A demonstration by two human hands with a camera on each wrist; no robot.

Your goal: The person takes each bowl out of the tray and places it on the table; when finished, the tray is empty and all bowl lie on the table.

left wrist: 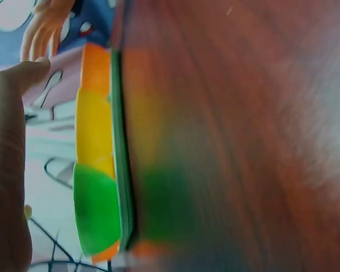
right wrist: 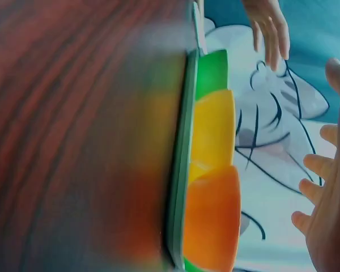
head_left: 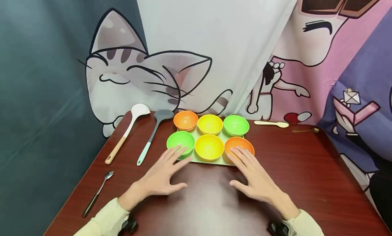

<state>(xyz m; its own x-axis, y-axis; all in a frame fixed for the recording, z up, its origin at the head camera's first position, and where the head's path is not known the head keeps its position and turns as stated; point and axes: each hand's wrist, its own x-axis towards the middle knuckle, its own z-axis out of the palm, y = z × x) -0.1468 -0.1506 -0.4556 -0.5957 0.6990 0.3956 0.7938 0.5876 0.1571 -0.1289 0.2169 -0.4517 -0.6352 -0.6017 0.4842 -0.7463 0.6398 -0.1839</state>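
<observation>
Several small bowls sit in two rows on a pale green tray (head_left: 214, 163). The front row has a green bowl (head_left: 180, 140), a yellow bowl (head_left: 209, 148) and an orange bowl (head_left: 240, 143); behind are an orange bowl (head_left: 185, 121), a yellow bowl (head_left: 210, 124) and a green bowl (head_left: 236, 125). My left hand (head_left: 162, 174) is raised above the table with fingers spread, its fingertips overlapping the front green bowl in the head view. Likewise my right hand (head_left: 257, 178) hovers palm down, fingertips overlapping the front orange bowl. Both hold nothing.
Left of the tray lie a white ladle (head_left: 128, 130) with a wooden handle, a grey skimmer (head_left: 155, 132) and a metal spoon (head_left: 99, 191) with a dark handle. At the back right are a cream spoon (head_left: 272, 123) and a small brownish spoon (head_left: 306, 131). Printed curtains hang behind the table.
</observation>
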